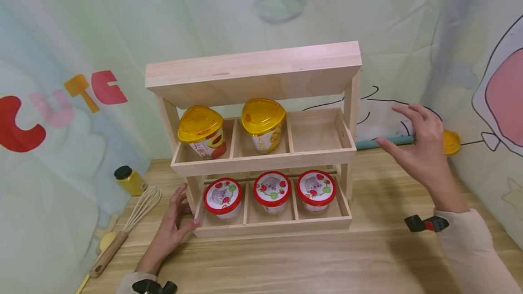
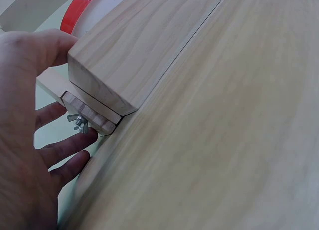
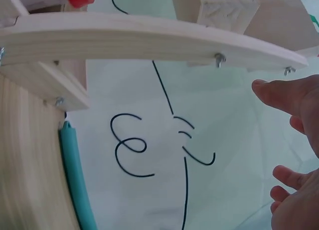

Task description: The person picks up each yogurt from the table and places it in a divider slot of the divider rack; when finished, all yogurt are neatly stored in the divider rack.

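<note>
My left hand (image 1: 169, 226) grips the lower left corner of a two-tier wooden shelf (image 1: 253, 69). In the left wrist view its thumb lies at the tray's corner, fingers curled round the side by a wing nut (image 2: 78, 122). Held up to the right of the shelf, my right hand (image 1: 425, 158) has thumb and fingers spread apart and nothing between them. Two tubs with yellow lids, a left one (image 1: 201, 126) and a middle one (image 1: 263, 119), stand in the upper tray. The lower tray holds three red-rimmed tubs (image 1: 272, 189), one per compartment.
On the left of the table lie a wooden-handled whisk (image 1: 109, 254) and a yellow jar (image 1: 132, 183) with a dark lid. Behind my right hand, by the backdrop, are a teal rod (image 1: 367, 144) and a round yellow object (image 1: 451, 143). Printed cloth hangs close behind the shelf.
</note>
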Action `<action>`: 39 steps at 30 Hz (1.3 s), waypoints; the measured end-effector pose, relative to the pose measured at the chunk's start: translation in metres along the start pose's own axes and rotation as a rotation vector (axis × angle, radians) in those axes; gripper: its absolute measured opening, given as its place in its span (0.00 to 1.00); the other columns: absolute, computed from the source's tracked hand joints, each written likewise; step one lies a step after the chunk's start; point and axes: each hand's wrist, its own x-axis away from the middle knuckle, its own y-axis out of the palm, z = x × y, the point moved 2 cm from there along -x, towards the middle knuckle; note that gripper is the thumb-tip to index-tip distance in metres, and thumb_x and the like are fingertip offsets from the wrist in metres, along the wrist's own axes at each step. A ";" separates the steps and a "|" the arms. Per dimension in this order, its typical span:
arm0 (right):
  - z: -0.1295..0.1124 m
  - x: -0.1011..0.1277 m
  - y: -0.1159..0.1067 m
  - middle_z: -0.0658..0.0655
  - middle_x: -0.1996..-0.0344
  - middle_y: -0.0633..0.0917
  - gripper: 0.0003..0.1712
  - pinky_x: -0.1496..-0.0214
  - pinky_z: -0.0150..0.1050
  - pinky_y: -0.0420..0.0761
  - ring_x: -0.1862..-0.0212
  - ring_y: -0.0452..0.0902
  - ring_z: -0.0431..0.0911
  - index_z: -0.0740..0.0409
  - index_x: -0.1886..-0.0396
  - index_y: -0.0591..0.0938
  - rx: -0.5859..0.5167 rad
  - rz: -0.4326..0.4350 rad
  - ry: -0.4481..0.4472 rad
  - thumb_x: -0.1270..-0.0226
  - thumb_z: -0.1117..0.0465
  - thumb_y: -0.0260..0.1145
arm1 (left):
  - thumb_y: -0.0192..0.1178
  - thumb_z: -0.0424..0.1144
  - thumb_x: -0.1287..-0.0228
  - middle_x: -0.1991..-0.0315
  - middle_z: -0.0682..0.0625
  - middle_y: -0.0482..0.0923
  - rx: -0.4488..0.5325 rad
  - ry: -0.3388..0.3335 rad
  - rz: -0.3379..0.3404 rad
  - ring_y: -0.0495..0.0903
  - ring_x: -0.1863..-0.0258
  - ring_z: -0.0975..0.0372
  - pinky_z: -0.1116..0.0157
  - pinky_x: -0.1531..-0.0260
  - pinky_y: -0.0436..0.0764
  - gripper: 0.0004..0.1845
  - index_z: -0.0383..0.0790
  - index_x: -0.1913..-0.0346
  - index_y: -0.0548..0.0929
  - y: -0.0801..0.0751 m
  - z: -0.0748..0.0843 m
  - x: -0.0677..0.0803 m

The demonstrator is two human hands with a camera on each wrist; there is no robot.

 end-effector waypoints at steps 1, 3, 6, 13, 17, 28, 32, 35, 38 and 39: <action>0.003 0.001 -0.001 0.71 0.25 0.71 0.47 0.21 0.75 0.50 0.21 0.56 0.69 0.51 0.25 0.78 0.006 0.005 0.004 0.47 0.64 0.86 | 0.72 0.25 0.38 0.26 0.32 0.72 0.001 0.003 0.001 0.81 0.45 0.76 0.74 0.39 0.75 0.56 0.46 0.13 0.50 0.000 0.000 0.000; 0.009 0.003 -0.002 0.71 0.25 0.71 0.47 0.22 0.72 0.52 0.22 0.58 0.69 0.53 0.26 0.78 0.019 0.013 0.009 0.47 0.63 0.86 | 0.71 0.25 0.39 0.26 0.32 0.72 0.006 0.010 0.001 0.81 0.45 0.76 0.75 0.39 0.76 0.56 0.46 0.13 0.50 0.001 -0.001 0.000; 0.019 0.006 -0.004 0.70 0.24 0.71 0.46 0.24 0.71 0.53 0.22 0.59 0.70 0.53 0.26 0.78 0.047 0.011 0.031 0.45 0.59 0.86 | 0.71 0.24 0.39 0.27 0.32 0.72 0.017 0.017 0.005 0.81 0.45 0.76 0.75 0.40 0.76 0.56 0.46 0.13 0.50 0.001 -0.001 0.000; 0.045 0.013 -0.010 0.72 0.23 0.70 0.44 0.23 0.71 0.49 0.23 0.59 0.72 0.56 0.26 0.77 0.079 -0.005 0.059 0.42 0.59 0.84 | 0.71 0.22 0.41 0.28 0.30 0.73 0.041 0.037 0.015 0.81 0.45 0.76 0.76 0.42 0.78 0.56 0.43 0.14 0.51 0.002 0.000 -0.001; 0.059 0.018 -0.012 0.75 0.23 0.68 0.44 0.21 0.73 0.47 0.20 0.55 0.73 0.58 0.25 0.75 0.111 -0.034 0.104 0.41 0.61 0.83 | 0.71 0.22 0.41 0.29 0.30 0.73 0.042 0.040 0.018 0.80 0.45 0.76 0.76 0.43 0.78 0.56 0.43 0.14 0.51 0.002 0.001 -0.001; 0.093 0.026 -0.019 0.77 0.18 0.59 0.41 0.26 0.82 0.45 0.20 0.49 0.80 0.58 0.24 0.72 0.175 -0.085 0.203 0.34 0.55 0.76 | 0.71 0.24 0.40 0.28 0.30 0.73 0.015 0.021 0.011 0.81 0.47 0.75 0.76 0.40 0.75 0.56 0.44 0.14 0.51 0.001 0.002 -0.001; 0.100 0.025 -0.022 0.79 0.19 0.58 0.41 0.28 0.83 0.46 0.21 0.47 0.82 0.59 0.24 0.72 0.189 -0.092 0.228 0.34 0.55 0.76 | 0.71 0.24 0.39 0.28 0.30 0.73 0.015 0.017 0.011 0.81 0.46 0.75 0.76 0.40 0.74 0.56 0.44 0.14 0.51 0.001 0.002 -0.001; 0.105 0.025 -0.023 0.79 0.18 0.56 0.41 0.29 0.84 0.46 0.21 0.45 0.82 0.59 0.23 0.71 0.195 -0.108 0.254 0.33 0.55 0.76 | 0.71 0.24 0.39 0.28 0.31 0.73 0.008 0.011 0.010 0.81 0.46 0.75 0.75 0.40 0.74 0.56 0.45 0.13 0.51 0.000 0.002 0.000; 0.110 0.024 -0.024 0.79 0.17 0.53 0.42 0.30 0.85 0.45 0.20 0.42 0.83 0.59 0.22 0.69 0.198 -0.135 0.275 0.32 0.55 0.75 | 0.71 0.25 0.39 0.27 0.31 0.73 0.001 0.006 0.009 0.81 0.46 0.75 0.74 0.40 0.75 0.56 0.45 0.13 0.51 0.000 0.002 0.000; 0.112 0.023 -0.024 0.79 0.17 0.52 0.43 0.30 0.85 0.45 0.20 0.41 0.83 0.59 0.21 0.69 0.202 -0.144 0.281 0.31 0.54 0.74 | 0.71 0.25 0.39 0.27 0.31 0.73 -0.001 0.005 0.008 0.81 0.46 0.76 0.74 0.40 0.75 0.56 0.46 0.13 0.50 0.000 0.002 0.000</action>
